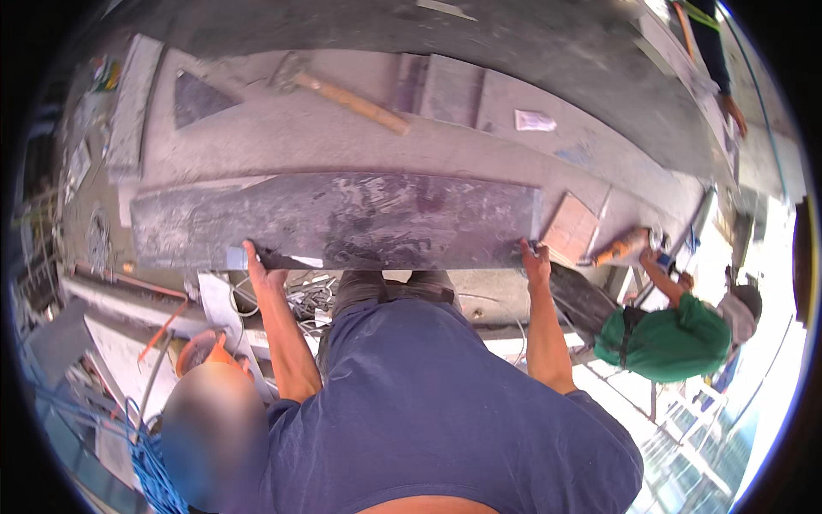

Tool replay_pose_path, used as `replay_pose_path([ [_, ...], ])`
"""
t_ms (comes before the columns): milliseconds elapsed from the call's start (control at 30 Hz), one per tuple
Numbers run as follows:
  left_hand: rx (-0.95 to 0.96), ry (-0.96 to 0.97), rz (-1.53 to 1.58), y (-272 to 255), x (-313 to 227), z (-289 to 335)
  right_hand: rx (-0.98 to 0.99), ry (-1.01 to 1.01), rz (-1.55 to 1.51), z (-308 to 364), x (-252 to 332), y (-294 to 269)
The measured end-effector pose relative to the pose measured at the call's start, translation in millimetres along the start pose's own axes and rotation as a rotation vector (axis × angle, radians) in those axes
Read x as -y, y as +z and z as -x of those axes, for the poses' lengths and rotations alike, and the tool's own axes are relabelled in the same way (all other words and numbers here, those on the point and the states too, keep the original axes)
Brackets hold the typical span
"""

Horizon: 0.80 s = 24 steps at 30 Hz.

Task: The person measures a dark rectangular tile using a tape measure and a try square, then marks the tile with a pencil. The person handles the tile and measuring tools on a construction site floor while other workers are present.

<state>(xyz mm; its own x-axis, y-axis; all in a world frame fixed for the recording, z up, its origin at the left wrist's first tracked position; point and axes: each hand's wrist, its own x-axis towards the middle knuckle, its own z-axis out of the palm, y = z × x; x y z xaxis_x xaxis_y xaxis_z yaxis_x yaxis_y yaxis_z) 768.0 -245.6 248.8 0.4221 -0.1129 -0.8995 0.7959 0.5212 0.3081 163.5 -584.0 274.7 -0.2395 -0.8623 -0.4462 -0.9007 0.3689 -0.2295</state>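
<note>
The left hand [264, 270] and right hand [537, 261] hold a long dark slab [368, 218] between them, at the near edge of a grey bench [342, 154]. The left hand grips that edge close to the slab's left end, thumb on the upper face; the right hand clasps the right end the same way. The fingers below are hidden. The slab lies lengthwise in front of the body, streaked and smudged on top; whether its far edge rests on the bench, I cannot tell.

Beyond the slab, a hammer [351, 101] with a wooden handle lies slantwise, a dark triangular piece [200, 98] to its left. A small pale packet [535, 120] lies farther right. A brown tile [572, 227] sits just beside the slab's right end, with an orange tool [621, 247] next to it.

At right, 1 co-worker [664, 343] in a green shirt reaches toward the tool. At lower left stand an orange bucket [205, 351] and a coil of blue cable [154, 471].
</note>
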Motion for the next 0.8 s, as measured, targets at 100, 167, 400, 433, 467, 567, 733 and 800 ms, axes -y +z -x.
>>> replay_pose_path([
  [100,-0.004,-0.146,0.028,-8.2,-15.0,-14.8,-0.088,0.005,0.114,9.1,6.8,7.8],
  [167,0.038,-0.117,-0.020,-9.8,-14.3,-14.4,-0.087,0.055,0.101,13.7,8.4,9.2],
  [400,0.258,-0.033,-0.152,-5.2,-18.6,-24.2,-0.126,0.016,0.064,36.6,22.2,5.6],
  [433,0.249,-0.036,-0.150,-5.5,-20.0,-25.4,-0.096,-0.017,0.062,43.4,24.7,1.1],
  [467,0.164,-0.097,-0.129,-6.7,-20.2,-26.1,-0.075,-0.050,0.098,42.6,31.3,-2.1],
  [567,0.024,0.079,-0.260,-16.2,-20.3,-18.7,-0.019,-0.009,0.227,60.1,47.4,-14.2],
  [733,0.233,-0.046,0.001,-64.5,-5.8,-3.3,-0.217,-0.615,-0.224,80.1,103.4,-10.0],
  [800,0.127,-0.143,-0.247,-97.6,2.8,-1.5,0.208,-0.530,-0.442,99.0,118.5,-1.2],
])
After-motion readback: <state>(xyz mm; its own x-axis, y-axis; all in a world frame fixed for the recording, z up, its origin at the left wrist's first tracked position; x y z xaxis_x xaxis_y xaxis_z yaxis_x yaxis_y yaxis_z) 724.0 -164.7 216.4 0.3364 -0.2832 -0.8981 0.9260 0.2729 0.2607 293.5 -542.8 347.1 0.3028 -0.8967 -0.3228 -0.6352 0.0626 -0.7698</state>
